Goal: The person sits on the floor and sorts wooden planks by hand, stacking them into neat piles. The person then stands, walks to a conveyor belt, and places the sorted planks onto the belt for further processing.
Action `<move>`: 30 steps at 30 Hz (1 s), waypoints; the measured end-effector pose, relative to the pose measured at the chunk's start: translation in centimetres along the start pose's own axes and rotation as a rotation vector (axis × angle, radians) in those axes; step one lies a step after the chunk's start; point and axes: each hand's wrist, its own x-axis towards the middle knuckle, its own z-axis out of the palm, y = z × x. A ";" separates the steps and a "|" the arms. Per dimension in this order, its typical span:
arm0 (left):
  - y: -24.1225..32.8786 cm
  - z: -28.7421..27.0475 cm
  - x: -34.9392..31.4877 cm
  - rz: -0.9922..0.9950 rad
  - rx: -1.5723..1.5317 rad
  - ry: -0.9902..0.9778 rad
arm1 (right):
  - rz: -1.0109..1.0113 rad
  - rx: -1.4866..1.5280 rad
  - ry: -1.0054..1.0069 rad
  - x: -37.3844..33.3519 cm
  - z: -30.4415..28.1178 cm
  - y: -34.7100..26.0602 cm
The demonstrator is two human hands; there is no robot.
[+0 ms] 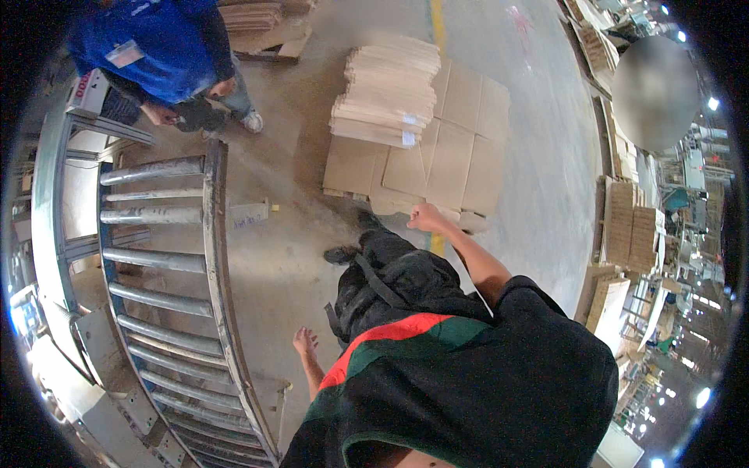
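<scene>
Right hand [427, 216] clenched mid-frame near flat cardboard sheets [437, 156] (contact unclear); left hand [303, 341] released, fingers spread, lower centre; legs mostly hidden.

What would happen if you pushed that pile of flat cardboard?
The cardboard pile would probably slide rather than roll, since its sheets lie flat. The loosely layered top sheets might slip off. It looks thick, so likely heavy. The right hand is nearest.

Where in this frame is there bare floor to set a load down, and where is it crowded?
Bare concrete floor lies between the roller conveyor and the flattened cardboard sheets, beyond the open left hand. More bare floor runs right of the sheets. It is crowded at the cardboard stack, near the right hand, and around the co-worker in blue.
</scene>
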 end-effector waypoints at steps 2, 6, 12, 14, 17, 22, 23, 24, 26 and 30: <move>1.4 -1.3 0.0 -0.013 -0.012 0.029 | -0.031 0.009 0.010 -0.5 1.6 1.2; 5.8 -1.3 0.0 0.058 -0.074 0.075 | -0.031 -0.099 -0.207 2.3 3.9 6.3; 12.9 1.3 -2.7 0.250 -0.141 0.147 | -0.291 -0.097 -0.262 10.8 3.4 10.2; 13.5 0.7 -2.4 0.341 -0.169 0.233 | -0.232 -0.308 0.114 12.0 3.6 6.1; 12.6 2.2 -5.2 0.354 -0.155 0.323 | 0.152 0.051 -0.150 14.1 -0.3 1.2; 0.8 4.3 -7.0 0.117 -0.512 0.513 | -0.053 -0.191 -0.204 23.0 -3.0 -10.5; -1.7 7.0 -8.2 0.099 -0.497 0.592 | -0.102 -0.215 -0.163 24.8 -4.4 -12.9; -4.9 8.7 -8.9 0.067 -0.477 0.667 | -0.144 -0.241 -0.128 25.9 -4.1 -15.7; -9.6 11.6 -10.0 -0.172 -0.673 0.564 | -0.298 -0.343 -0.103 30.6 -2.7 -19.3; -18.0 18.9 -11.5 -0.401 -1.015 0.376 | -0.261 -0.106 -0.070 29.6 4.7 -31.8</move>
